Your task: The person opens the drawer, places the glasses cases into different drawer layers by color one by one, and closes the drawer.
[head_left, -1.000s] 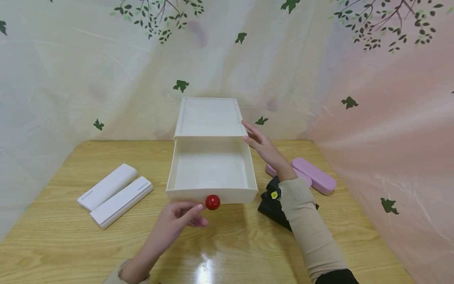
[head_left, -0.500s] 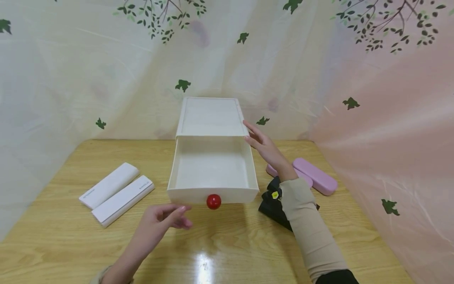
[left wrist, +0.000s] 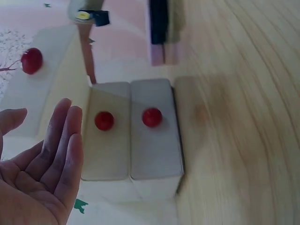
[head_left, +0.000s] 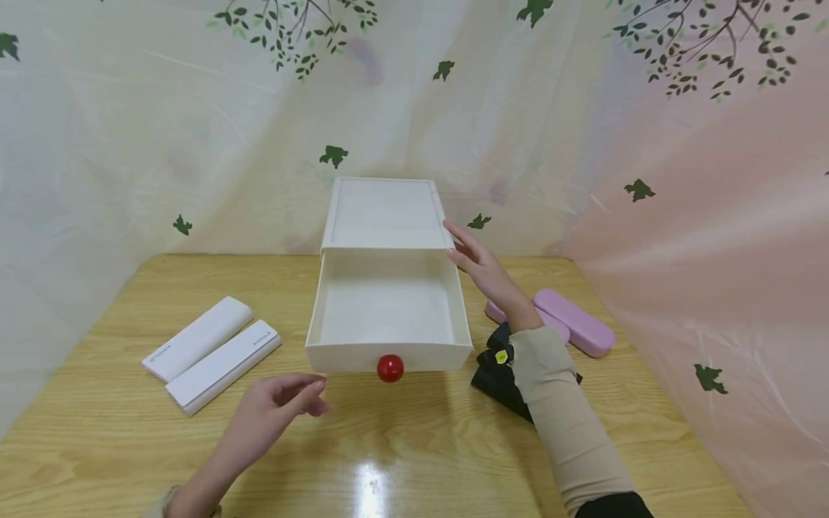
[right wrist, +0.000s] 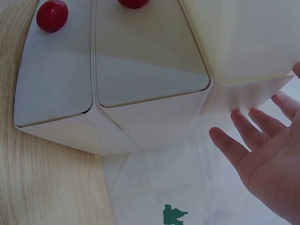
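Observation:
A white drawer cabinet stands at the back middle of the table. Its top drawer is pulled far out and has nothing inside; a red round knob sits on its front. In the left wrist view, two lower drawers are closed, each with a red knob. My left hand hovers left of and below the pulled-out drawer, apart from the knob, fingers loosely extended and holding nothing. My right hand rests its fingertips against the cabinet's right side, fingers spread, as the right wrist view also shows.
Two white oblong cases with small lettering lie on the table at left. Two pink oblong cases lie at right, partly behind the right forearm. A black flat object lies under that forearm. A patterned curtain hangs behind.
My left hand has let go of the red knob area and moved left and slightly down, away from the drawer. My right hand and the pulled-out drawer have stayed put.

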`<state>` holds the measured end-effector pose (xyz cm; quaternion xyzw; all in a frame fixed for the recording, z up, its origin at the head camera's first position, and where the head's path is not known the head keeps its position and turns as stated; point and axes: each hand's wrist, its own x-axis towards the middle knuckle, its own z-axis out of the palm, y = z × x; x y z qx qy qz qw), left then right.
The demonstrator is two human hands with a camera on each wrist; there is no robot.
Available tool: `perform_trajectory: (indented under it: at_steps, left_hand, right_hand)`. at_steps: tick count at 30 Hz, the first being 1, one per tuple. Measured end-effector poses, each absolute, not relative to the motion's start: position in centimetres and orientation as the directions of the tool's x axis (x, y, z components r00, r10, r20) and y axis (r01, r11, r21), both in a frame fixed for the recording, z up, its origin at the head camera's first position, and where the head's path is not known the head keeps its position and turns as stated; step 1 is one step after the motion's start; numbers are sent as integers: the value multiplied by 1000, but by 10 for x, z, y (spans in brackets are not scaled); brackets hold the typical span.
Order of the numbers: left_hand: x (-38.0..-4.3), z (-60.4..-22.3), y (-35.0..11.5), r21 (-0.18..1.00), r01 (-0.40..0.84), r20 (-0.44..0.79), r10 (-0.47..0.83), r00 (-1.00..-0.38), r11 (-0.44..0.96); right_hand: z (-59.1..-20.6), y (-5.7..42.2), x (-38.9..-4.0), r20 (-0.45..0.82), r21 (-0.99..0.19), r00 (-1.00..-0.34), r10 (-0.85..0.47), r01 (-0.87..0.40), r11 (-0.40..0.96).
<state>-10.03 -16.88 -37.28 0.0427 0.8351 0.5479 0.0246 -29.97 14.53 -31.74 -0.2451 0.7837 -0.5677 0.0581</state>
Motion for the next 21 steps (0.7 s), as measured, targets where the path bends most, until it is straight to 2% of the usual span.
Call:
perform_trajectory:
  at_steps: [3, 6, 9, 14, 21]
  left_hand:
    - [-105, -378, -173, 830, 93, 61, 76, -995, 549]
    - [-111, -383, -177, 676, 162, 161, 71, -984, 719]
    - [-117, -390, -184, 509, 223, 265, 96, -960, 832]
    - [-124, -398, -197, 304, 252, 372, 129, -919, 919]
    - [-133, -402, -214, 161, 212, 396, 133, -909, 964]
  right_hand:
    - [-318, 146, -301, 183, -918, -874, -450, -315, 239]
    - [-319, 146, -302, 186, -917, -871, -455, -320, 237]
    - [-318, 146, -302, 192, -916, -867, -461, -327, 234]
    - [-318, 145, -301, 207, -910, -857, -472, -346, 229]
    - [-320, 146, -302, 205, -913, -862, -463, -340, 228]
